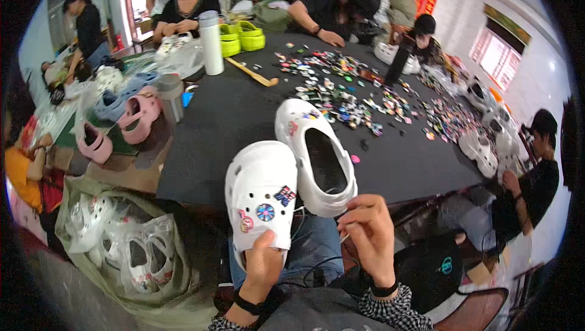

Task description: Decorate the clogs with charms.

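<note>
My left hand (264, 264) grips a white clog (259, 169) by its opening, thumb on top and the other fingers hidden inside or beneath. Three charms sit in its holes: a flag-like charm (284, 195), a round blue charm (265, 212) and a pink-and-white charm (245, 221). A second white clog (334, 200) rests at the table edge beside it, opening upward, with a few charms on its toe. Just below that clog's heel is my right hand (370, 233), fingers curled together near a thin pale strand; what they pinch is too small to make out.
Loose colourful charms (341, 96) spread over the dark table (201, 166). A white bottle (211, 44), lime-green clogs (250, 38) and a wooden stick (253, 73) stand or lie farther back. A sack (201, 306) of bagged clogs is at lower left. Several people work around the table.
</note>
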Demonstrator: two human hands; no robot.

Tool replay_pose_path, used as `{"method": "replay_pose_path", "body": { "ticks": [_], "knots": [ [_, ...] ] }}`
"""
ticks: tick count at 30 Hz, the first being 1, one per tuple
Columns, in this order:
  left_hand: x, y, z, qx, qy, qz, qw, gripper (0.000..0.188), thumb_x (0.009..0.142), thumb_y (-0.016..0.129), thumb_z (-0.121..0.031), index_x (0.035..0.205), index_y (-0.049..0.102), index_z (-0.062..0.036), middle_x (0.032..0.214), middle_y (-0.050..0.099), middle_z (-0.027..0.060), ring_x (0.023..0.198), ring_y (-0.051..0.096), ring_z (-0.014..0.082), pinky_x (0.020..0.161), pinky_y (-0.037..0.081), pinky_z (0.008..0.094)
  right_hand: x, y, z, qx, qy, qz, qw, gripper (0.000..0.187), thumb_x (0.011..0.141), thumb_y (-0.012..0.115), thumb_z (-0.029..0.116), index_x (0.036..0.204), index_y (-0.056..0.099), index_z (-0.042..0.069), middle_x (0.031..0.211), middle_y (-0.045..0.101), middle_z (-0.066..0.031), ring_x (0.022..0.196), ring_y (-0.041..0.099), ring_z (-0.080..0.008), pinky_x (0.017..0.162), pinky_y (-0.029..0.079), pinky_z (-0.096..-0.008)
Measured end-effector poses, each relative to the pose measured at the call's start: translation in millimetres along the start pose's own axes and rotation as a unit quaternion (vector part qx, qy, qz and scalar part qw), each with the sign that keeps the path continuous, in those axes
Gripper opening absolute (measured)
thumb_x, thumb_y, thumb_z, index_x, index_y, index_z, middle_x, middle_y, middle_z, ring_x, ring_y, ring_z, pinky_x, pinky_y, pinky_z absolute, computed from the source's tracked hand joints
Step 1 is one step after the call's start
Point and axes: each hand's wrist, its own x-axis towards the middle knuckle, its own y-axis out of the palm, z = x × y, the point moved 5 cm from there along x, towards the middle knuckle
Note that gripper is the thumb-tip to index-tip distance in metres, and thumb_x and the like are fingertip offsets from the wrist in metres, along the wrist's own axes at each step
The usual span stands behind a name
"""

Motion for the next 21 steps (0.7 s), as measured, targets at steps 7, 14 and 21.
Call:
{"method": "replay_pose_path", "body": {
  "ticks": [7,14,21],
  "knots": [
    [-6.3,2.4,-11.8,0.099,0.037,0.045,0.993,0.031,0.09,0.052,-0.004,0.12,0.054,0.0032,0.115,0.06,0.0107,0.103,0.059,0.0177,0.09,0.046,0.0316,6.2,47.8,8.3,-0.048,-0.042,0.111,0.992,0.023,0.076,0.069,-0.01,0.097,0.062,-0.002,0.096,0.062,-0.01,0.084,0.065,-0.0151,0.072,0.054,-0.0244],
    [-18.0,5.4,-10.9,0.132,0.039,0.023,0.99,0.027,0.088,0.066,-0.006,0.113,0.061,0.0007,0.107,0.064,0.0062,0.095,0.06,0.0132,0.082,0.049,0.0276,20.3,57.6,33.1,-0.152,-0.164,0.111,0.968,0.026,0.069,0.073,-0.009,0.09,0.063,0.001,0.096,0.061,-0.0115,0.084,0.064,-0.0216,0.073,0.052,-0.0301],
    [-10.5,2.0,-33.7,0.198,0.058,0.073,0.976,0.031,0.086,0.067,-0.004,0.116,0.06,0.0008,0.109,0.063,0.0062,0.096,0.06,0.0135,0.082,0.05,0.0286,24.8,63.0,32.9,-0.167,-0.155,0.083,0.97,0.026,0.066,0.075,-0.006,0.089,0.064,0.002,0.093,0.062,-0.0105,0.082,0.063,-0.0233,0.071,0.05,-0.0315]
  ]
}}
